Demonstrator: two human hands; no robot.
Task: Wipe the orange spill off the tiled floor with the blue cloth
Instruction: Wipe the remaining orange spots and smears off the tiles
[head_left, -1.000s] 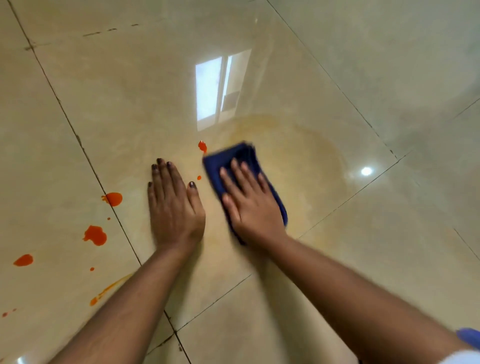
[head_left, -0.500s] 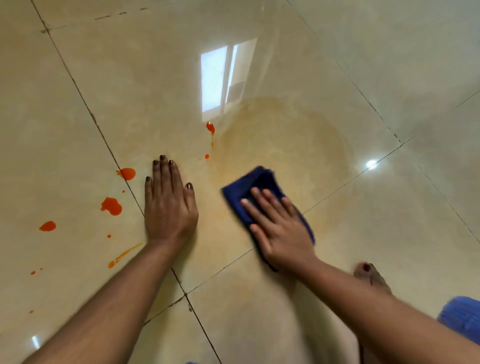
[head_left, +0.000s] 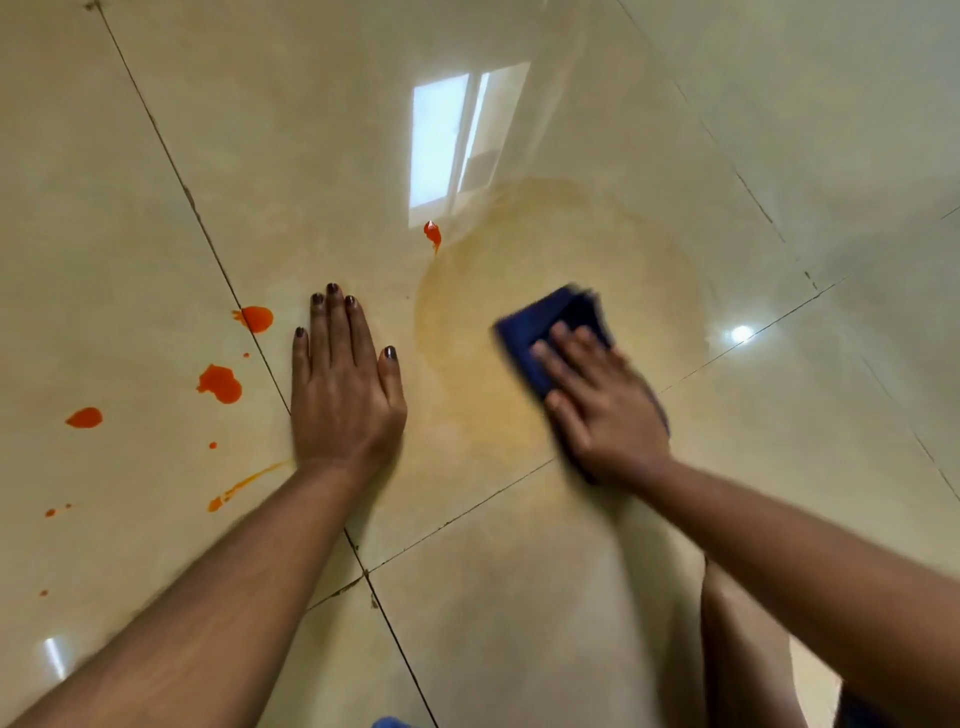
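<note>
Several orange drops (head_left: 219, 383) sit on the tiled floor (head_left: 130, 208) at far left, one blob (head_left: 257, 318) touching the grout line (head_left: 208, 239). Your left hand (head_left: 344, 395) lies flat, fingers together, palm down, holding nothing, just right of that line. One more drop (head_left: 432, 234) sits below the window glare (head_left: 457, 145). A pale orange smear (head_left: 561, 270) spreads between your hands. Your right hand (head_left: 605, 408), fingers spread, presses the blue cloth (head_left: 550, 322) onto the smear's right part, blurred.
</note>
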